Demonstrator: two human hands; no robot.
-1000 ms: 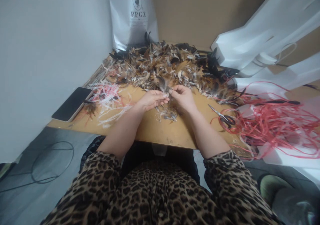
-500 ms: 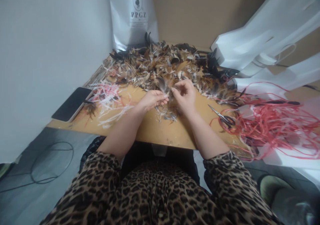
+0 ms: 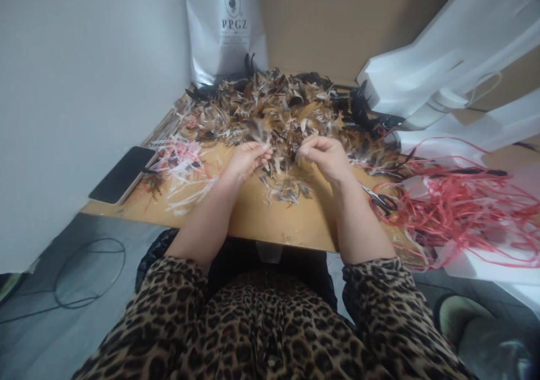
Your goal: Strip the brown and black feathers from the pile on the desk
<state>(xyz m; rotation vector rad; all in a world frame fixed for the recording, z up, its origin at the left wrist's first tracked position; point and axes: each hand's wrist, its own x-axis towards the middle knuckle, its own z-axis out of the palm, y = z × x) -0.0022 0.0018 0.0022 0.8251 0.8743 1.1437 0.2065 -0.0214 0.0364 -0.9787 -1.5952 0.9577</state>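
My left hand [image 3: 250, 159] pinches a small bunch of grey-brown feathers [image 3: 258, 129] by the quill end, tips pointing away from me. To its right, apart from the bunch, my right hand [image 3: 324, 154] is closed with fingertips pressed together; whether a small piece is between them is too blurred to tell. Beyond both hands spreads a large pile of brown, white and black feathers [image 3: 278, 102]. Between my forearms, loose bits of feather fluff [image 3: 287, 191] lie on the wooden board.
On the left are a phone [image 3: 122, 175] and pink and white strips [image 3: 179, 158]. Black-handled scissors [image 3: 383, 201] lie right of my right forearm, beside a tangle of red plastic string [image 3: 468, 211]. A silver bag [image 3: 228, 37] stands behind the pile.
My hands have moved apart: the left slightly left and away with the feather bunch, the right to the right. My right forearm now covers part of the scissors.
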